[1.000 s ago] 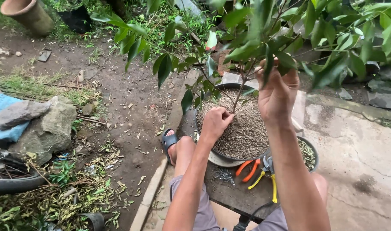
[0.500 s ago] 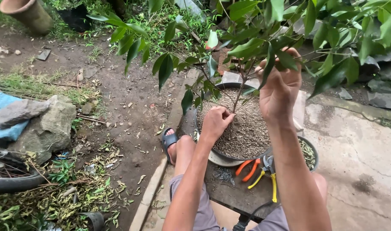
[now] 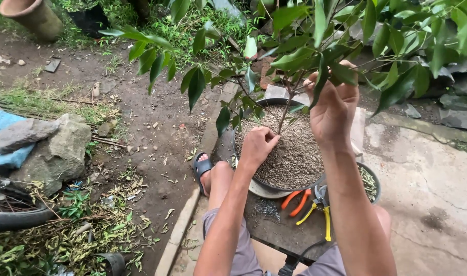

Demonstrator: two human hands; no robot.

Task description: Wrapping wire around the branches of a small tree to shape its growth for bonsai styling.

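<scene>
Left hand: closed in a fist at the base of the small tree's trunk.
Right hand: fingers pinched on a leafy branch, raised.
Pot: filled with gritty soil, set between the knees.
Pliers: laid beside the pot.

We cannot see our right hand's fingertips, lost among the leaves. Our left hand hides whatever it pinches at the thin trunk. The clay pot and tyre are cut by the picture's edges.
</scene>
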